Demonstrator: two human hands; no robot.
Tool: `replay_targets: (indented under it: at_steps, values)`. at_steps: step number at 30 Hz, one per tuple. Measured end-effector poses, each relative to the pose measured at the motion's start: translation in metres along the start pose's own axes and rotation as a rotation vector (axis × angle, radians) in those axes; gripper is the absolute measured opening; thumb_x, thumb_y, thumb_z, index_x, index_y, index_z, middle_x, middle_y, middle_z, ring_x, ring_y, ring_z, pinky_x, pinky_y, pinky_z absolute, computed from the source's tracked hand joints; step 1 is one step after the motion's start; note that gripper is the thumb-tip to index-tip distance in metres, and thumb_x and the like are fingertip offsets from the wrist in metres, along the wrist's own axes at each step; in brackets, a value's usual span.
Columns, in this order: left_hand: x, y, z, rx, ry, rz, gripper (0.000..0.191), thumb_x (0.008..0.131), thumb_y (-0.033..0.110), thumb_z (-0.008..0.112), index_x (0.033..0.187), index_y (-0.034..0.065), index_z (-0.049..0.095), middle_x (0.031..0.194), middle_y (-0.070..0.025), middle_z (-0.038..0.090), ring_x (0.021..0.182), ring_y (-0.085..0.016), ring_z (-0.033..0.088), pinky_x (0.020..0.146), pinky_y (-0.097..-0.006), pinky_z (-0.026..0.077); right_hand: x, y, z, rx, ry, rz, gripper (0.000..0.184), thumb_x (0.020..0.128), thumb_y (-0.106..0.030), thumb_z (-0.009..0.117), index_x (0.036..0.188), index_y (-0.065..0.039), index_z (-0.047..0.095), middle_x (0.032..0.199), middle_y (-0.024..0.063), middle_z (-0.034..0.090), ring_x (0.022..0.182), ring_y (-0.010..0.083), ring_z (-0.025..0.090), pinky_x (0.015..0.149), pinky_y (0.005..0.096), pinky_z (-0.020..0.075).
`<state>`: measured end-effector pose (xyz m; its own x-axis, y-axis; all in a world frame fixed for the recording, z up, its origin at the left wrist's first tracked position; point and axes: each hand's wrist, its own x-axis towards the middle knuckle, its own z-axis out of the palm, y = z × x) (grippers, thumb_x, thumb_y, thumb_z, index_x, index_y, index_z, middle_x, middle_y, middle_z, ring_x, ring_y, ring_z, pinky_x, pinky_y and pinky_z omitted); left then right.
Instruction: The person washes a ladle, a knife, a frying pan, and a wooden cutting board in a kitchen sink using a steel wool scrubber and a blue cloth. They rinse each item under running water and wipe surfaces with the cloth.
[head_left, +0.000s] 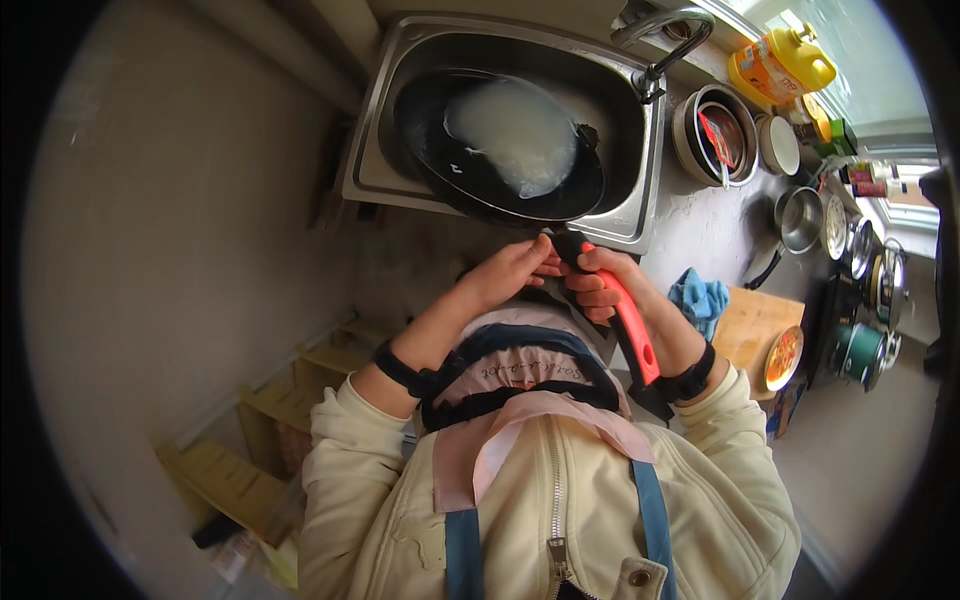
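A black frying pan (427, 150) rests tilted in the stainless steel sink (365, 161), its near rim over the sink's front edge. Cloudy whitish liquid (517, 135) lies pooled in the pan. My right hand (611, 281) is wrapped around the pan's red and black handle (630, 319), which points back towards my body. Close to the base of that handle is my left hand (510, 270), thumb up and fingers partly curled. Whether it grips the handle or only touches it cannot be told.
A curved faucet (664, 45) stands at the sink's back right corner. Stacked bowls (716, 135), a yellow jug (780, 67) and a small saucepan (797, 219) sit on the right counter. Nearer are a blue cloth (699, 300), a wooden cutting board (742, 330) and a plate of food (784, 358).
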<state>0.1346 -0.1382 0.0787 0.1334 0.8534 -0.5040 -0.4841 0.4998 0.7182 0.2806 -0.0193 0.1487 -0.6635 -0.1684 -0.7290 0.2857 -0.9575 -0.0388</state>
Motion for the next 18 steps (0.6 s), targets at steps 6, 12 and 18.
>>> replay_targets:
  at_steps: [6,12,18]
  values:
    - [-0.004,0.024,-0.046,-0.007,-0.092,-0.041,0.052,0.093,0.049,0.033,0.111,0.0051,0.054,0.102,-0.0039,0.057,0.091,-0.010,0.053,0.083,-0.0254,0.043,0.045,0.013,0.018,0.130,-0.045,-0.048,0.013,0.084,-0.022,0.049,0.077,-0.012,0.044,0.054,-0.0033,0.041,0.034,0.0035,0.033,0.032,0.0192,0.0267]
    - [-0.009,0.030,-0.064,-0.031,-0.082,-0.078,0.046,0.094,0.044,0.037,0.110,0.0055,0.055,0.101,-0.0007,0.057,0.088,-0.007,0.052,0.081,-0.0240,0.043,0.078,0.029,0.018,0.337,-0.310,0.003,0.020,0.086,-0.026,0.045,0.079,-0.007,0.047,0.049,-0.0043,0.039,0.031,0.0040,0.030,0.031,0.0200,0.0267]
    - [-0.018,0.027,-0.069,-0.198,-0.104,-0.011,0.043,0.086,0.045,0.054,0.103,0.0053,0.057,0.099,-0.0006,0.057,0.084,-0.006,0.051,0.079,-0.0216,0.043,0.097,0.034,0.013,0.459,-0.506,0.066,0.022,0.085,-0.028,0.045,0.083,-0.006,0.047,0.048,-0.0043,0.039,0.030,0.0043,0.032,0.029,0.0208,0.0286]
